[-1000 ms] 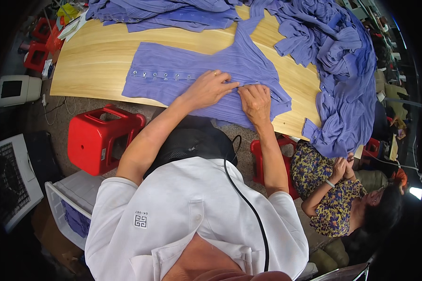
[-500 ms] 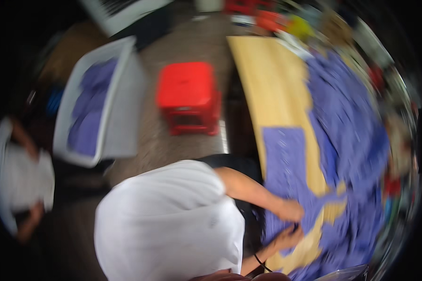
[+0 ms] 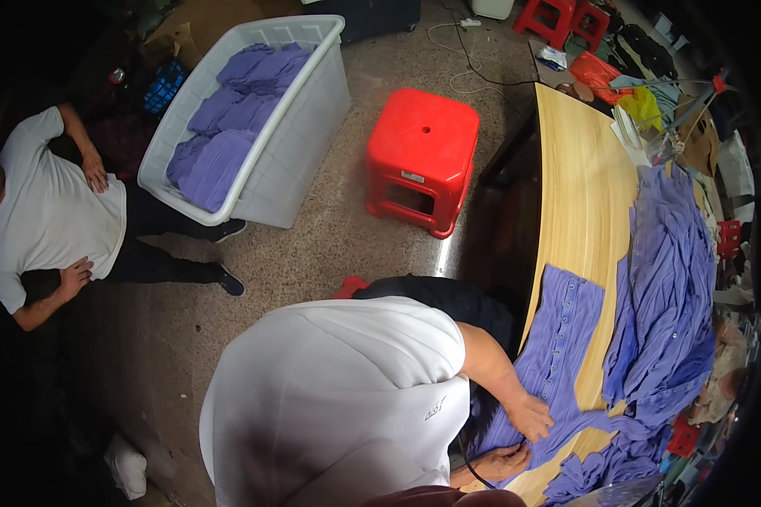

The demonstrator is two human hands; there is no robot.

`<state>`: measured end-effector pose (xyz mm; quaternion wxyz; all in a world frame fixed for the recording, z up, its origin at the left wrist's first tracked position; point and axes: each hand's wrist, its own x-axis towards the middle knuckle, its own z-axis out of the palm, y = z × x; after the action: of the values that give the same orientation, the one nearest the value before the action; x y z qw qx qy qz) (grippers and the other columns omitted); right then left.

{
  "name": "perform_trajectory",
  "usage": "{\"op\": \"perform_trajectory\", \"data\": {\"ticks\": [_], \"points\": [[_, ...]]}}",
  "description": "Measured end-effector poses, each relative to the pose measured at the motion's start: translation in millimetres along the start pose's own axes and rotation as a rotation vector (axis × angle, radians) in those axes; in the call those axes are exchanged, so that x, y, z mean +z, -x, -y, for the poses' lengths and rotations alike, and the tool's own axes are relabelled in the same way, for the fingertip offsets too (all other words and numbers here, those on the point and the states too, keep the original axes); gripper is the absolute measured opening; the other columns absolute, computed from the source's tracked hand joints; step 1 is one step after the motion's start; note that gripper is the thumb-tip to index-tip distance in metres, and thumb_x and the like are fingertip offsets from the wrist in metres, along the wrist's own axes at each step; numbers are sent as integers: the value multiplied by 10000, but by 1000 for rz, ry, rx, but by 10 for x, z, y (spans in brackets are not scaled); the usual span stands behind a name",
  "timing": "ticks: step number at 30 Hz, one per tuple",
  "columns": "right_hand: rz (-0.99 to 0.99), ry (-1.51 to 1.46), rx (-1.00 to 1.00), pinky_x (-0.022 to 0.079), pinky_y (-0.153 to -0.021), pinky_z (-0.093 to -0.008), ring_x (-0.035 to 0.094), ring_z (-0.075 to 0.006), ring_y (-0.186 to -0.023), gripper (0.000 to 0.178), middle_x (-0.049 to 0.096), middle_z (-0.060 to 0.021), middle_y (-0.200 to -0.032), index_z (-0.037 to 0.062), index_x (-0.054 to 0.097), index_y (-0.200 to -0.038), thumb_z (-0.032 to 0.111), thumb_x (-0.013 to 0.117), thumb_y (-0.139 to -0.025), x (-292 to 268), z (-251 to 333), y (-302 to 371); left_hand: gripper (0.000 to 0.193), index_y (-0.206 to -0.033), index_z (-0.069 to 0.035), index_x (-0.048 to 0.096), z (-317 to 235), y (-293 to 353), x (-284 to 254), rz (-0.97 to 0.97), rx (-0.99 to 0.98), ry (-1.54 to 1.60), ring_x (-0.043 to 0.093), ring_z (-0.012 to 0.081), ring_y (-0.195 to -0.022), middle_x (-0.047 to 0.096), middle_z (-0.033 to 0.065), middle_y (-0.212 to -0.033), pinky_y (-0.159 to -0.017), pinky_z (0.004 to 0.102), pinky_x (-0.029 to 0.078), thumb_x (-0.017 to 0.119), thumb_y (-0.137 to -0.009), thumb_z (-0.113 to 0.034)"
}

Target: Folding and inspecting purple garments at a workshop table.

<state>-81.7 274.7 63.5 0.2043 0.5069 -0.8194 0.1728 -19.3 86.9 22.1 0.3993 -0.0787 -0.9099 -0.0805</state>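
Note:
A purple-blue button-front garment (image 3: pixel 558 338) lies spread on the wooden table (image 3: pixel 571 186), its row of buttons facing up. My left hand (image 3: pixel 529 416) rests on the lower part of this cloth with its fingers spread. Just nearer, my right hand (image 3: pixel 500 463) lies along the cloth's edge, its fingers stretched out and partly turned from view. I make out nothing held in either hand. A strip of the same cloth runs right to a heap of purple garments (image 3: pixel 664 287). A crumpled purple piece (image 3: pixel 604 465) lies at the near right.
A red plastic stool (image 3: pixel 423 139) stands left of the table. Beyond it is a large white bin (image 3: pixel 313 144) with folded purple garments. At far left a person (image 3: pixel 59 203) in a white shirt has hands at the waist. Bags and red stools (image 3: pixel 545 21) crowd the back right.
My view has swung, so the table, stool and bin sit farther right. My hands, close together over the cloth before, are now flatter, and the left fingers have spread.

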Motion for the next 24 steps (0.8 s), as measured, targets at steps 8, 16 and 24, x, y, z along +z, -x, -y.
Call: {"op": "perform_trajectory", "data": {"ticks": [8,16,24], "points": [[6,-149,-52,564,-885,-457,709,-354,-996,196,759,-158,-1104,-12,779,-1129,150,738,-1027,68,258,-106,165,-847,-134,688,161,57,159,-16,-39,205,658,331,-912,638,78,-913,-735,445,547,693,-887,-293],[-1,-100,-98,573,-885,-439,719,-333,-988,178,768,-145,-1106,2,792,-1128,142,740,-1032,108,238,-116,192,-901,-116,679,172,77,260,-78,-139,429,664,347,-906,660,95,-889,-796,479,541,735,-916,-298],[83,-198,-99,559,-921,-460,716,-372,-1033,231,779,-160,-1143,-4,782,-1164,181,734,-1035,-67,165,-128,185,-892,-106,697,141,61,161,8,-70,346,672,352,-925,668,110,-908,-815,475,540,728,-924,-286]]}}
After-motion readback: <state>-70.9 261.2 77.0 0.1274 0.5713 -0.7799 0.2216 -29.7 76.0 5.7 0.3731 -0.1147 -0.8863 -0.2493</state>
